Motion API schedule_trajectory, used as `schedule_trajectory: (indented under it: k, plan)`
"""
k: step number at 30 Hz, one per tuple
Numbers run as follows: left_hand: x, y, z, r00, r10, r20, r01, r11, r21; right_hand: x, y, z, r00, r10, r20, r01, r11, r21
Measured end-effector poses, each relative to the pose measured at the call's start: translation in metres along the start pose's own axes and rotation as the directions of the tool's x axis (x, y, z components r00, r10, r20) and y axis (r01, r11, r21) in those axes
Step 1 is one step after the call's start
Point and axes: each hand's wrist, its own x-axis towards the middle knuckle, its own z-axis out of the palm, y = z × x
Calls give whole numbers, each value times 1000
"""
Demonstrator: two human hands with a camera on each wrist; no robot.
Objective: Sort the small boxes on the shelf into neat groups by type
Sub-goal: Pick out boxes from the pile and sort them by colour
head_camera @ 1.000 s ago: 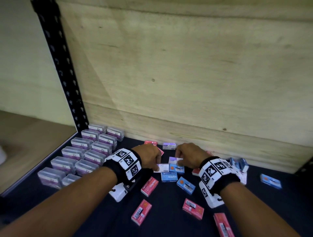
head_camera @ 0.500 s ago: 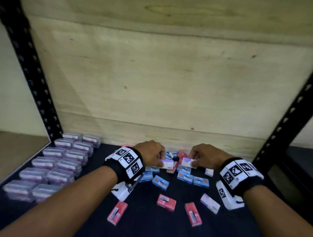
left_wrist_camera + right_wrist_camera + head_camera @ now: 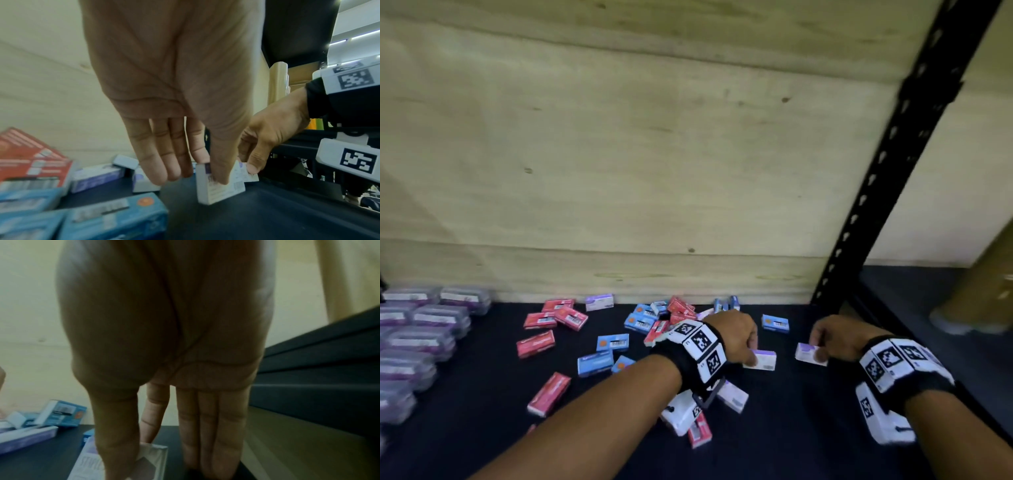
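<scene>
Each hand holds one small white-and-purple box just above the dark shelf (image 3: 791, 428). My left hand (image 3: 739, 337) pinches its box (image 3: 763, 359) between thumb and forefinger; the left wrist view shows that box (image 3: 219, 186) standing on end. My right hand (image 3: 835, 337) pinches a second white-and-purple box (image 3: 806, 354), seen close up under the thumb (image 3: 115, 441) in the right wrist view as a pale box (image 3: 88, 465). Loose red boxes (image 3: 536, 343) and blue boxes (image 3: 613, 342) lie scattered to the left of both hands.
Clear plastic purple-labelled cases (image 3: 424, 339) stand in rows at the far left. A plywood back wall (image 3: 654, 171) closes the shelf behind. A black perforated upright (image 3: 887, 178) marks the right end. Another white-and-purple box (image 3: 599, 302) lies by the wall.
Both hands have carried their white-and-purple boxes rightward, away from the mixed pile and toward the shelf's right end. The head view has swung right, so the cases now sit at the left edge.
</scene>
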Motion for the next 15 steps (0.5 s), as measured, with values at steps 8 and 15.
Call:
schedule_trajectory:
  k: [8,15]
  plan:
    - [38,18,12,998,-44,52,41,998,54,13,19,2,997,42,-66,-38,997,73]
    - [61,26,11,995,-92,46,78,967,242,27,15,1,994,44,-100,-44,999,2]
